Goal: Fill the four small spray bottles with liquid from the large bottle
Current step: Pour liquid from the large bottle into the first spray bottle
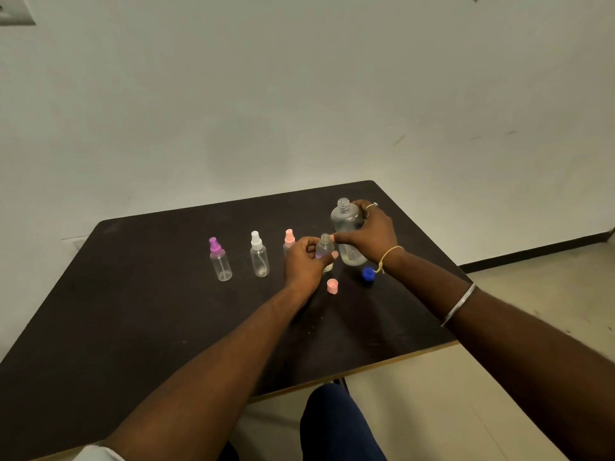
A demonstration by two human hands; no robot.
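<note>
Large bottle [346, 221]: uncapped, part-full, likely heavy and slick; right hand [374, 234] gripped its body. Small bottle [325, 248]: open, probably light, thin-walled; left hand [304, 265] held its middle.

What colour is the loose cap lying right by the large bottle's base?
The cap is blue; head view.

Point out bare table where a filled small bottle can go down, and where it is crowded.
Bare: the table left of the purple-capped spray bottle, and the strip behind the row. Crowded: the right side, where the left hand holds the open small bottle, the right hand grips the large bottle, with the pink cap and blue cap in front.
</note>
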